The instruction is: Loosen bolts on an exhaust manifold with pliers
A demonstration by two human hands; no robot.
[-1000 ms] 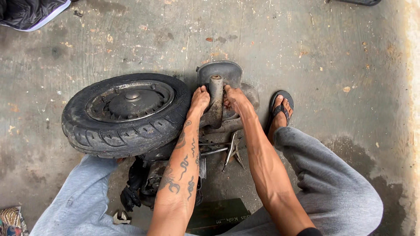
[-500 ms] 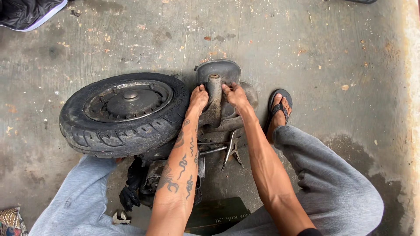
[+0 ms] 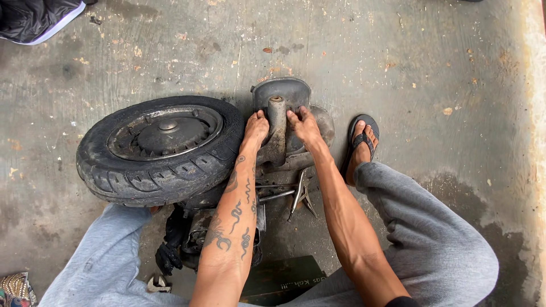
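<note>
A greasy scooter engine and wheel assembly lies on the concrete floor between my knees. Its black tyre on a dark rim (image 3: 159,149) is on the left. A grey metal housing (image 3: 284,94) with an upright metal tube (image 3: 277,122) stands at the far end. My left hand (image 3: 256,129) presses against the tube's left side. On the tube's right side my right hand (image 3: 304,126) has its fingers curled against the tube and housing. Both hands touch the part; neither lifts it.
Pliers (image 3: 298,193) and thin metal rods (image 3: 273,190) lie on the floor under my right forearm. My right foot in a black sandal (image 3: 359,145) rests right of the housing. A dark flat board (image 3: 284,278) sits near my lap. Black fabric (image 3: 34,17) is at the top left.
Both hands have stayed on the tube, with the fingers shifting slightly around it. The view has shifted a little.
</note>
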